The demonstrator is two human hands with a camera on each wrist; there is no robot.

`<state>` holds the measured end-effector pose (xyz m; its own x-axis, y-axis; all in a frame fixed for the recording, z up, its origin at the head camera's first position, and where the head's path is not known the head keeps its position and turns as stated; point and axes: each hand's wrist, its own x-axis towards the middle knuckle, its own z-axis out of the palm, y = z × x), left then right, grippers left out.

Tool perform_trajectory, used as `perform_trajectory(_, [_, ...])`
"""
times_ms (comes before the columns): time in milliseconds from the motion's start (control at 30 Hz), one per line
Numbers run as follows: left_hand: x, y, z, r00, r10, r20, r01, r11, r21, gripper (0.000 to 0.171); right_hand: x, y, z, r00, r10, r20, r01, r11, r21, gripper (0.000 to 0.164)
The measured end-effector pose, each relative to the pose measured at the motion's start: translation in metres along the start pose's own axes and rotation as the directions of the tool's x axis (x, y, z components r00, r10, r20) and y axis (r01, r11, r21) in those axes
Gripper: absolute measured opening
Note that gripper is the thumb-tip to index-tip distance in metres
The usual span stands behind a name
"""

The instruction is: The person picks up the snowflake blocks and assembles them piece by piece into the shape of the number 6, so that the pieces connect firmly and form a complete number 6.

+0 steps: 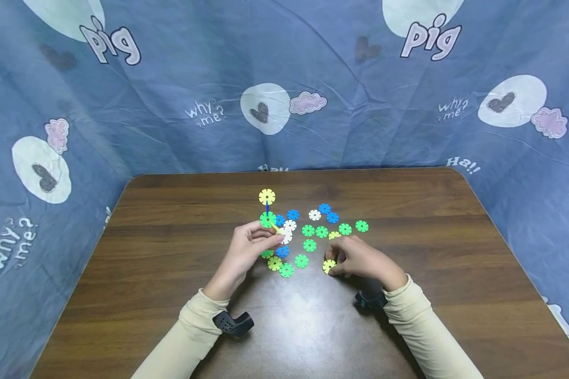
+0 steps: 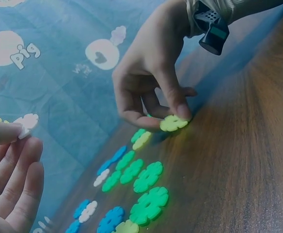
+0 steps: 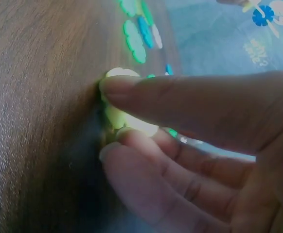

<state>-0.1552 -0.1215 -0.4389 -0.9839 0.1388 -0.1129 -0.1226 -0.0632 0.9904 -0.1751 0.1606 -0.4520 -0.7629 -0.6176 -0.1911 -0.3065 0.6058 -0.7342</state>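
Observation:
My left hand (image 1: 247, 248) pinches a white notched disc (image 1: 285, 235) between thumb and fingers. That disc is part of a joined chain: a green disc (image 1: 267, 219), an edge-on blue piece (image 1: 267, 207) and a yellow disc (image 1: 267, 197) rise from it. In the left wrist view, the held white disc (image 2: 29, 122) shows above the fingertips. Down by the tabletop, my right hand (image 1: 362, 257) pinches a single yellow notched disc (image 1: 329, 266) at its edge. The thumb lies across this yellow disc (image 3: 116, 115) in the right wrist view and hides part of it.
Between and beyond the hands, several loose discs lie flat on the wooden table (image 1: 180, 210), among them a green disc (image 1: 301, 261), a blue disc (image 1: 282, 251) and a white disc (image 1: 314, 215). A blue printed cloth (image 1: 170, 79) hangs behind the table's far edge.

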Motion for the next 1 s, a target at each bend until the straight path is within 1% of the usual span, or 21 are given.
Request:
perform_trajectory(67, [0.000, 0.000, 0.000, 1.000, -0.002, 0.002, 0.002, 1.000, -0.003, 0.023, 0.001, 0.000, 0.001, 1.000, -0.023, -0.013, 0.023, 1.000, -0.012, 0.025])
perform_trajectory(167, [0.000, -0.001, 0.000, 1.000, -0.005, 0.007, 0.005, 1.000, -0.006, 0.024, 0.003, -0.002, 0.004, 0.995, -0.078, -0.064, 0.076, 0.997, -0.032, 0.022])
perform_trajectory(233, [0.000, -0.001, 0.000, 1.000, -0.006, 0.009, 0.006, 1.000, -0.006, 0.024, 0.004, -0.005, 0.008, 0.984, -0.129, -0.124, 0.125, 0.991, -0.039, 0.017])
perform_trajectory(267, [0.000, -0.001, 0.000, 1.000, -0.007, 0.009, 0.007, 1.000, -0.008, 0.024, 0.004, -0.007, 0.010, 0.973, -0.162, -0.165, 0.158, 0.987, -0.038, 0.014])
perform_trajectory(333, [0.000, -0.001, 0.000, 1.000, -0.009, 0.006, 0.009, 1.000, -0.011, 0.024, 0.005, -0.012, 0.015, 0.939, -0.232, -0.254, 0.235, 0.972, -0.020, 0.010])
perform_trajectory(367, [0.000, -0.001, 0.000, 1.000, -0.009, 0.006, 0.009, 1.000, -0.013, 0.024, 0.006, -0.014, 0.018, 0.912, -0.274, -0.306, 0.283, 0.959, -0.018, 0.009])
perform_trajectory(433, [0.000, -0.001, 0.000, 1.000, -0.009, 0.007, 0.009, 1.000, -0.016, 0.024, 0.008, -0.019, 0.024, 0.843, -0.357, -0.403, 0.383, 0.924, -0.018, 0.009])
perform_trajectory(467, [0.000, -0.001, 0.001, 1.000, -0.010, 0.007, 0.010, 1.000, -0.018, 0.024, 0.009, -0.022, 0.027, 0.803, -0.393, -0.447, 0.426, 0.904, -0.031, 0.010])
perform_trajectory(533, [-0.001, 0.000, 0.001, 1.000, -0.010, 0.012, 0.010, 1.000, -0.021, 0.023, 0.011, -0.026, 0.032, 0.731, -0.448, -0.515, 0.493, 0.868, -0.056, 0.014])
perform_trajectory(567, [-0.001, 0.000, 0.002, 1.000, -0.010, 0.017, 0.010, 1.000, -0.022, 0.023, 0.012, -0.027, 0.034, 0.698, -0.468, -0.542, 0.517, 0.853, -0.071, 0.017])
perform_trajectory(600, [-0.001, 0.000, 0.002, 1.000, -0.011, 0.023, 0.012, 1.000, -0.026, 0.022, 0.012, -0.028, 0.036, 0.672, -0.484, -0.560, 0.533, 0.842, -0.088, 0.019])
perform_trajectory(633, [-0.001, 0.000, 0.002, 1.000, -0.012, 0.029, 0.013, 1.000, -0.028, 0.022, 0.013, -0.029, 0.038, 0.650, -0.495, -0.576, 0.543, 0.833, -0.103, 0.021])
perform_trajectory(667, [-0.001, 0.000, 0.003, 0.999, -0.014, 0.035, 0.015, 0.999, -0.034, 0.021, 0.014, -0.030, 0.039, 0.634, -0.500, -0.589, 0.547, 0.829, -0.116, 0.022])
perform_trajectory(767, [-0.002, 0.000, 0.004, 0.999, -0.017, 0.049, 0.019, 0.999, -0.046, 0.019, 0.014, -0.032, 0.043, 0.603, -0.507, -0.616, 0.549, 0.824, -0.141, 0.024])
perform_trajectory(867, [-0.003, 0.001, 0.005, 0.999, -0.016, 0.051, 0.018, 0.998, -0.053, 0.018, 0.014, -0.034, 0.045, 0.581, -0.509, -0.636, 0.544, 0.823, -0.162, 0.024])
perform_trajectory(1000, [-0.003, 0.001, 0.006, 0.999, -0.013, 0.050, 0.016, 0.998, -0.063, 0.018, 0.015, -0.033, 0.047, 0.553, -0.545, -0.631, 0.550, 0.807, -0.215, 0.020])
